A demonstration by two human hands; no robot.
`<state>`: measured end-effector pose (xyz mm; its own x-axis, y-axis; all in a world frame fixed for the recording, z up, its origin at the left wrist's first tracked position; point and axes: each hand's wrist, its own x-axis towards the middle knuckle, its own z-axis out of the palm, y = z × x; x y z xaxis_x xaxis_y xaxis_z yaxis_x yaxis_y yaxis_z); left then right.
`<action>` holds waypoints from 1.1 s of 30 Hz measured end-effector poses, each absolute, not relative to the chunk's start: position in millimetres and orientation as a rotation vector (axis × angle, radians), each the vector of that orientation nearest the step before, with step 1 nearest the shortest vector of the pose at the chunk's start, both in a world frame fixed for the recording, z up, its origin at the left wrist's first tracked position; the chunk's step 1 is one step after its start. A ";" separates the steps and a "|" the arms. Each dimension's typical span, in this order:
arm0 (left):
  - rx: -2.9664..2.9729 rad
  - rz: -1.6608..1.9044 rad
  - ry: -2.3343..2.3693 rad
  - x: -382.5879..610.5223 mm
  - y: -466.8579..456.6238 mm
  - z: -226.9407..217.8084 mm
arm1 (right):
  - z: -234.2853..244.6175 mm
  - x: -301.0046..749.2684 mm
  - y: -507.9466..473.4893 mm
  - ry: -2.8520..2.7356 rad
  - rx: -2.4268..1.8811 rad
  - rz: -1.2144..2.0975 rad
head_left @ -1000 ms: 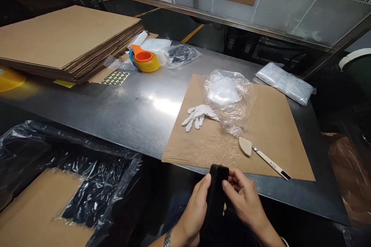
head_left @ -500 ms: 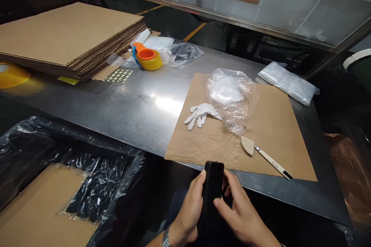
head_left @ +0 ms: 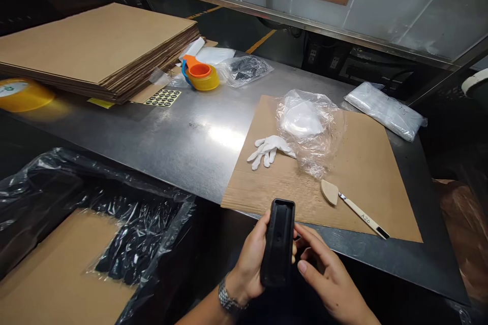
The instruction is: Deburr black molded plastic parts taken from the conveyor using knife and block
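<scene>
A long black tray-like part (head_left: 278, 244) with a raised rim and hollow face is held up in front of the table's near edge. My left hand (head_left: 249, 259) is wrapped round its left side, and fingertips show at its right edge. At that right edge is my right hand (head_left: 328, 269), its thumb and fingers apart and its fingertips close to the part; whether they touch it I cannot tell. Beyond, on a cardboard sheet (head_left: 366, 162), lie a white glove (head_left: 270, 151), a clear plastic bag (head_left: 316, 127), a beige wedge-shaped pad (head_left: 329, 192) and a knife marked A26 (head_left: 364, 216).
Stacked cardboard (head_left: 102, 45) stands at the back left beside yellow tape (head_left: 26, 96), a tape dispenser (head_left: 202, 73) and a sticker sheet (head_left: 163, 97). A wrapped packet (head_left: 385, 110) lies at the back right. Below left is a plastic-lined box holding cardboard (head_left: 64, 269).
The black part has turned so its hollow face shows. My right thumb has come off it, and the right hand has opened and shifted slightly right. The view has shifted a little.
</scene>
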<state>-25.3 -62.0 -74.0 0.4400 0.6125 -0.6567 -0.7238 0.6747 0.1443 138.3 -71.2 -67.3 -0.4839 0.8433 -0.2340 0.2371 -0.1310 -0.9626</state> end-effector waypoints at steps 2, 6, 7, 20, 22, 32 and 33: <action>-0.180 0.844 0.790 -22.9 -58.4 -71.3 | -68.0 136.9 -70.7 -1.741 -1.235 1.559; -0.101 0.953 0.968 -18.8 -49.0 -66.5 | -71.6 136.6 -64.1 -1.772 -1.393 1.294; -0.058 1.001 0.984 -18.0 -46.6 -65.4 | -72.8 136.0 -61.6 -1.754 -1.423 1.247; 0.447 0.995 0.913 -28.3 -52.4 -62.1 | -65.5 115.1 -21.4 -0.776 -1.197 1.765; 0.435 0.976 0.958 -30.9 -54.4 -63.6 | -63.6 117.1 -21.4 -0.658 -1.189 1.781; 0.619 0.829 0.906 -25.0 -60.9 -60.7 | -72.1 116.0 -25.7 -0.704 -1.251 1.700; 0.618 0.824 0.902 -24.5 -61.7 -60.7 | -72.7 116.0 -26.7 -0.709 -1.267 1.705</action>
